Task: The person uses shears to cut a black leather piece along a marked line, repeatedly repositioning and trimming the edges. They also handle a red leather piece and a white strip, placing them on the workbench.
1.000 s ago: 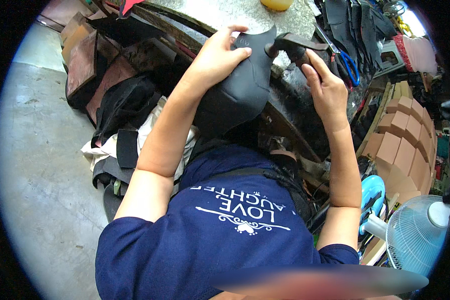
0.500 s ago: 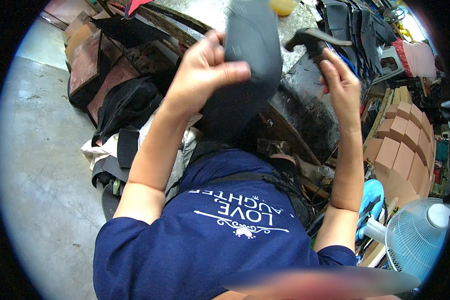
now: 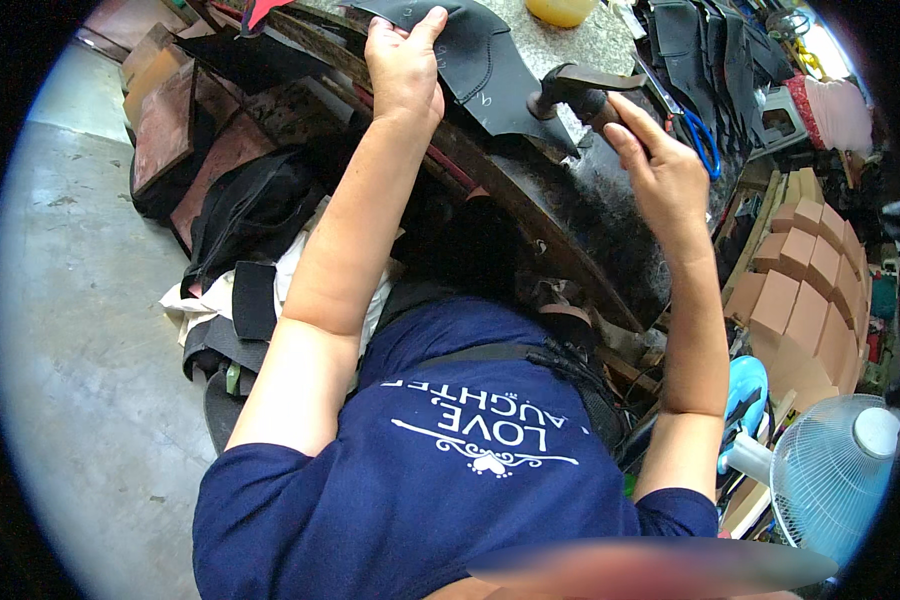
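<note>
My left hand (image 3: 407,75) pinches the near left edge of a flat, curved black piece (image 3: 485,70), which looks like a shoe upper and bears stitching and pale marks. The piece lies over the worktop, partly out at the top of the picture. In my right hand (image 3: 665,185) is a hammer (image 3: 575,88), gripped by its handle close to the head. Its round face meets the black piece near the right end, or hovers just over it; I cannot tell which. Blue-handled scissors (image 3: 703,145) lie just beyond my right hand.
Stacked black cut pieces (image 3: 695,50) and a tub of yellowish stuff (image 3: 560,10) are on the dark-edged bench (image 3: 610,225). Brown boxes (image 3: 805,280) and a fan (image 3: 835,465) stand at my right. Black cloth (image 3: 250,215) and boards (image 3: 170,125) sit at left.
The black piece has gone from raised and blurred in my left hand down onto the worktop. My left hand moved up and away; the hammer came left to the piece.
</note>
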The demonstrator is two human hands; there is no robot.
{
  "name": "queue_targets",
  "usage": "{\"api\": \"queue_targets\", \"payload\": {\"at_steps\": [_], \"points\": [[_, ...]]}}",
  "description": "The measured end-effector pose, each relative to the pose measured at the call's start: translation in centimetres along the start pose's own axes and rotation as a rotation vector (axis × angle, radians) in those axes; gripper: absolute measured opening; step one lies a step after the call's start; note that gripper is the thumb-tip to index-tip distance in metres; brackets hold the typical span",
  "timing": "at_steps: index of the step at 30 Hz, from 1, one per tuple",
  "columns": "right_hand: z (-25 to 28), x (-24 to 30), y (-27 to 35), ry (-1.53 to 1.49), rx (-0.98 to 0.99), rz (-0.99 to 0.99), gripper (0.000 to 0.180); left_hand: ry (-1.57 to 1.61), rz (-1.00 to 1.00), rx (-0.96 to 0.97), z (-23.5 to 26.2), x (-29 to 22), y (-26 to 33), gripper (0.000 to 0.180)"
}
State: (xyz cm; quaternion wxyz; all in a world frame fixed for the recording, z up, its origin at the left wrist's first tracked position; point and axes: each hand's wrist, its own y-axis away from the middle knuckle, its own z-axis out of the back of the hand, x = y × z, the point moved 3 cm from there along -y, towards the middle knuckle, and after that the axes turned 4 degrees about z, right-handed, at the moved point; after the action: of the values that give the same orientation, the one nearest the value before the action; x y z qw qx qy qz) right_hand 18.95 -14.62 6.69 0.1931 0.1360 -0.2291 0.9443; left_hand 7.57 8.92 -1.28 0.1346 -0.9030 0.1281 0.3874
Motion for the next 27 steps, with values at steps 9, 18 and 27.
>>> {"api": "queue_targets", "payload": {"at_steps": [9,18,27], "points": [[-0.5,-0.2,-0.1,0.038,0.086,-0.160,0.036,0.016,-0.014,-0.013,-0.3,-0.5,-0.9,0.032],[1.4,-1.3,1.8,-0.307,-0.080,-0.134,0.032,0.061,0.021,0.006,-0.5,-0.5,-1.7,0.037],[2.9,-0.9,3.2,-0.225,-0.131,-0.030,0.036,0.040,0.010,-0.003,0.1,-0.3,-1.9,0.037]]}}
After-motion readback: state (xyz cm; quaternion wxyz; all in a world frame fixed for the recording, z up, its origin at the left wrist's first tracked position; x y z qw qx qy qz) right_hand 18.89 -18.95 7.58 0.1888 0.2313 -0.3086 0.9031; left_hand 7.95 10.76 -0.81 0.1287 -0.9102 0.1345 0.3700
